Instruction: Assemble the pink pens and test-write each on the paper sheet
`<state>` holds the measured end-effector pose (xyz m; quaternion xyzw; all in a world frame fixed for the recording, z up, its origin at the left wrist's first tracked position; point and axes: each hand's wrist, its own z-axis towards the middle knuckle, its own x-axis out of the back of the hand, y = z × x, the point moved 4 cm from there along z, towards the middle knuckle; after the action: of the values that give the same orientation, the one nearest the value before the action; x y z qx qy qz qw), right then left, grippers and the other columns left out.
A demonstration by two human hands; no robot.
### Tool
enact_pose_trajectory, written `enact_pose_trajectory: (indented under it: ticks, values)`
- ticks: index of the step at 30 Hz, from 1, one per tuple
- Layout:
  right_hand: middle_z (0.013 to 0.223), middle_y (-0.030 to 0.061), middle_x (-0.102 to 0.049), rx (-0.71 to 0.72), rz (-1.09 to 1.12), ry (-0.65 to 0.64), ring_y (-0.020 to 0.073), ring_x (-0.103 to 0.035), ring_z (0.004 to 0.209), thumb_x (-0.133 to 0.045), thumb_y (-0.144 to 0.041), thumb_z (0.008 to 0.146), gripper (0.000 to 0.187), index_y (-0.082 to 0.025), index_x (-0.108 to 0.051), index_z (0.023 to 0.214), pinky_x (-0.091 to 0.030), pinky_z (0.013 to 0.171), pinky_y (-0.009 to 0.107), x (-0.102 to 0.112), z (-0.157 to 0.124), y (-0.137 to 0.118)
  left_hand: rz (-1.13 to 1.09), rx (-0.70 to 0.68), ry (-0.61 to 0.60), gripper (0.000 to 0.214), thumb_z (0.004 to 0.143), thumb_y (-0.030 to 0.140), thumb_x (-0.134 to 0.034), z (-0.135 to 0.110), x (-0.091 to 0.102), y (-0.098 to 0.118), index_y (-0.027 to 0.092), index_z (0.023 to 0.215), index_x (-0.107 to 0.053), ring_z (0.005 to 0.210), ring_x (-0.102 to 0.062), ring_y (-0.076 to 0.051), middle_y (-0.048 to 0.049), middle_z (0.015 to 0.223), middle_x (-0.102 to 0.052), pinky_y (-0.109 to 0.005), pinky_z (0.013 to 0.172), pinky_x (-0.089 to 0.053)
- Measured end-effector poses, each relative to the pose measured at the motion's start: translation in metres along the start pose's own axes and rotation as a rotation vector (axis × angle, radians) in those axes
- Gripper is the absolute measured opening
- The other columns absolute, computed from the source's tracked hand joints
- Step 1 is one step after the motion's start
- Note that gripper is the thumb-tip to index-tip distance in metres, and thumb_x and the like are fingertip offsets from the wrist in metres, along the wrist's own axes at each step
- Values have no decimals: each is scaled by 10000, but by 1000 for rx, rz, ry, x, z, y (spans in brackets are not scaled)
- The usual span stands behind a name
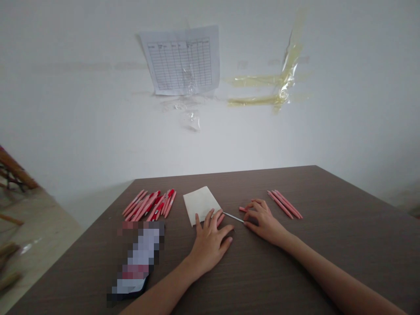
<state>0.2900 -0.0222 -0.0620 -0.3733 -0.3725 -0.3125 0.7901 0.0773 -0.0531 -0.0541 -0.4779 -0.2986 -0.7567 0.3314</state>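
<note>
My left hand [210,243] lies with its fingers spread, fingertips on the near edge of a pale square paper [201,203]. A pink pen barrel piece [220,220] shows beside its fingers; whether they press on it I cannot tell. My right hand [264,223] is closed, its thumb and fingers at the right end of a thin grey pen refill [233,217], which reaches left toward the paper. Another short pink pen part [243,209] pokes out by the right fingers, partly hidden. Further right lie several pink pens [285,204] side by side.
On the left of the brown table [262,271] is a heap of pink and red pens [149,205]. A blurred-out phone-like object [139,258] lies nearer me, by my left forearm. Behind the table rises a white wall with a taped printed sheet [183,61].
</note>
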Motion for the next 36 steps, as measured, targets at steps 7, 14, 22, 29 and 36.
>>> enact_pose_trajectory:
  ticks: [7,14,22,29,36]
  values:
    - [1155,81,-598,6,-38,17,299,-385,1248,-643,-218,843,44,-238,-677,862,-361,1060,534,-2,1,2,8,-6,-37,408,891,299,-601,2,-5,0,460,1265,-580,1392,-314,-367,-43,1509,-382,-810,1052,-105]
    - [1146,80,-604,8,-57,45,308,-394,1227,-639,-205,848,47,-237,-668,829,-371,1050,545,-15,6,9,-41,56,-32,309,886,306,-622,8,-13,-14,454,1154,-665,1375,-343,-370,-14,1480,-441,-801,1064,-113]
    - [1123,86,-606,29,-141,81,331,-384,1248,-634,-186,839,84,-240,-697,833,-348,1052,588,-7,2,13,-108,111,-58,261,843,269,-687,13,-15,-19,441,1036,-724,1369,-349,-369,1,1459,-481,-807,1049,-126]
    - [1136,95,-605,27,-174,39,334,-373,1260,-632,-206,846,74,-227,-703,840,-329,1070,586,-2,0,8,-165,200,-39,153,782,242,-753,11,-6,-19,349,891,-759,1369,-367,-354,-12,1402,-537,-758,1087,-139]
    - [1128,97,-615,-16,-180,-2,346,-365,1269,-632,-213,845,111,-228,-735,807,-299,1083,591,-5,1,11,-178,207,-5,128,767,182,-757,6,-7,-22,303,807,-747,1356,-392,-340,-8,1360,-575,-756,1093,-127]
